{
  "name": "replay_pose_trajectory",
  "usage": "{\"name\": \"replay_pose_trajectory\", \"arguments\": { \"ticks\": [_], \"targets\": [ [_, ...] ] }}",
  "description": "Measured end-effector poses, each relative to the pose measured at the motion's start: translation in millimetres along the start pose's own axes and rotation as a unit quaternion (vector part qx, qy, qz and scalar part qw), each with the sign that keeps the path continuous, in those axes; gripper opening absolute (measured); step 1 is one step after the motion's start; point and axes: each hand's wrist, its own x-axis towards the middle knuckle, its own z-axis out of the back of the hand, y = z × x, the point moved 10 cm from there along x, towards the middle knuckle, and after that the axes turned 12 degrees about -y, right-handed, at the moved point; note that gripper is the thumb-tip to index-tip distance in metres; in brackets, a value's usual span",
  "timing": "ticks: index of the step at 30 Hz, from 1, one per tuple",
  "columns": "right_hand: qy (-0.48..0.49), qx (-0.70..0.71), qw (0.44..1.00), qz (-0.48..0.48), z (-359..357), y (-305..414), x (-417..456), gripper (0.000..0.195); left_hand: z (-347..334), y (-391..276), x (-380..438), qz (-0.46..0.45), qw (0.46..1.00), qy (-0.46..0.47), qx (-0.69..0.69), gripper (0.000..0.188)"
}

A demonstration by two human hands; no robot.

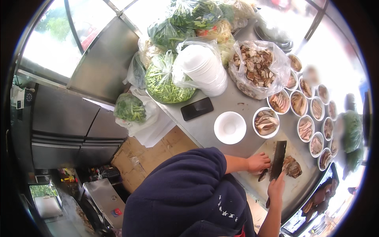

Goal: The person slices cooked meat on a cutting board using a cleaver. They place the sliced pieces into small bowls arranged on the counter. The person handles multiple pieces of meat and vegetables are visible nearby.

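My right hand grips the handle of a dark-bladed cleaver, its blade lying across the cutting board. To the left of the blade, my left hand is low over the board, fingers pointing at the blade. A dark strip of meat shows at its thumb side; whether the fingers hold it is hidden. On the blade's other side sits a larger chunk of cooked meat. Beyond the board stand a white bowl with sliced meat and a bare white bowl.
Several meat-filled white bowls crowd the right of the metal table. Behind are a bag of chopped meat, bagged stacked bowls, bagged greens and a phone. A tray of dark meat adjoins the board.
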Motion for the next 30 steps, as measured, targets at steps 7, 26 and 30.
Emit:
{"name": "replay_pose_trajectory", "arguments": {
  "ticks": [7, 26, 30],
  "targets": [
    [0.016, -0.028, 0.999, 0.010, -17, 1, -50, 0.068, -10, 1, -7, -0.001, 1.000, 0.021, -0.015, 0.019],
    [0.069, -0.056, 0.996, 0.009, -46, -6, -33, 0.068, -10, 8, -18, 0.000, 1.000, 0.015, -0.023, 0.016],
    [0.001, -0.026, 0.999, 0.031, -57, 11, -8, 0.065, -4, 2, -14, -0.016, 0.999, 0.035, -0.032, 0.016]
  ]
}}
